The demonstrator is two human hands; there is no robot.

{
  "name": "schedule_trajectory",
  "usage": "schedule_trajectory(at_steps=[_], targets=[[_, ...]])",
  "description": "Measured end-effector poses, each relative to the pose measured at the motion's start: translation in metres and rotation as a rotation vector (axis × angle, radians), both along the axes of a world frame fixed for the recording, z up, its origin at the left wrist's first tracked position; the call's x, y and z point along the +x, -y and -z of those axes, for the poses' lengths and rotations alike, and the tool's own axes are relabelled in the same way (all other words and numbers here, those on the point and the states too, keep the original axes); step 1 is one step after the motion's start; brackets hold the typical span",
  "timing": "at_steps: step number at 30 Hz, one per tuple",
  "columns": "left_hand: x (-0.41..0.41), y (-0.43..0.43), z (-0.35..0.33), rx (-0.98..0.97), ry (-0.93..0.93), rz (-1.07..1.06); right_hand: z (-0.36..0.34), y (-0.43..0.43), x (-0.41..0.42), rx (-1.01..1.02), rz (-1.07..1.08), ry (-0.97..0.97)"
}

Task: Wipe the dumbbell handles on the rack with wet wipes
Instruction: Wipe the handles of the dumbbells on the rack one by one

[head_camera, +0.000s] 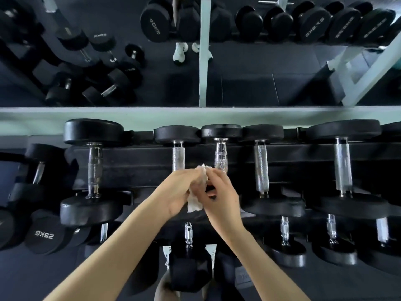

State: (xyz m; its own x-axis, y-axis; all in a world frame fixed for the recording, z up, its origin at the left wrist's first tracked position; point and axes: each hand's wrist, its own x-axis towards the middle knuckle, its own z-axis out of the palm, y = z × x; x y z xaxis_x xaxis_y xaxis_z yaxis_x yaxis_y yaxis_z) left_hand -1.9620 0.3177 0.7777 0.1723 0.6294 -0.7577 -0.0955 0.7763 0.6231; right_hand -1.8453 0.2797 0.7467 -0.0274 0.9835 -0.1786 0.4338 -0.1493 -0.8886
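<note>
Dumbbell rack (141, 157), black, two tiers, seen from above and set against a pale green ledge (130, 115) below a wall mirror (238, 83). Upper tier holds five round-headed dumbbells lying side by side with chrome knurled handles: far-left handle (94, 170), centre-left handle (178, 156), centre handle (221, 154), centre-right handle (261, 168) and far-right handle (342, 166). Lower tier holds more dumbbells, partly hidden under the upper heads, among them a short chrome handle (188, 234) directly below the hands and a head marked 25KG (44, 235) at the left. Wet wipe (193, 204), white and crumpled, is held in the air between both hands, above the upper tier and not touching any handle. Left hand (178, 192) grips it from the left with fingers curled round it; right hand (221, 198) pinches it from the right with bent fingers. The hands and wipe cover the near ends of the centre-left and centre handles and the heads below them. The mirror shows reversed weight markings, more racked dumbbells and a pair of pale shoes (180, 52) on dark floor mats.
</note>
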Motion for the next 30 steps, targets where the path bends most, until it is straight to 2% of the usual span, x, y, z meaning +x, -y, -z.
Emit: schedule_trajectory(at_steps=[2, 5, 7, 12, 17, 19, 23, 26, 30], targets=[[-0.006, 0.006, -0.005, 0.032, 0.019, 0.041, 0.003, -0.002, -0.012, -0.025, -0.037, 0.002], [-0.020, 0.006, -0.008, 0.013, 0.051, -0.127, 0.004, -0.005, -0.028, -0.028, -0.024, -0.016], [-0.032, 0.003, -0.010, 0.035, 0.054, -0.153, 0.001, -0.008, -0.035, -0.074, 0.055, -0.089], [-0.066, -0.015, -0.010, 0.246, -0.386, -0.119, 0.001, -0.034, -0.049, -0.046, 0.357, -0.163], [-0.095, -0.043, -0.010, 0.562, -0.717, -0.013, 0.035, -0.056, -0.083, -0.049, 0.364, 0.125], [-0.103, -0.053, -0.008, 0.660, -0.799, 0.052, 0.038, -0.051, -0.091, -0.079, 0.375, 0.132], [-0.109, -0.072, 0.001, 0.744, -0.837, 0.156, 0.028, -0.042, -0.093, -0.184, 0.448, -0.095], [-0.105, -0.082, 0.007, 0.815, -0.835, 0.225, 0.040, -0.050, -0.094, -0.093, 0.565, 0.024], [-0.097, -0.093, 0.017, 0.838, -0.831, 0.367, 0.046, -0.053, -0.099, -0.097, 0.565, -0.008]])
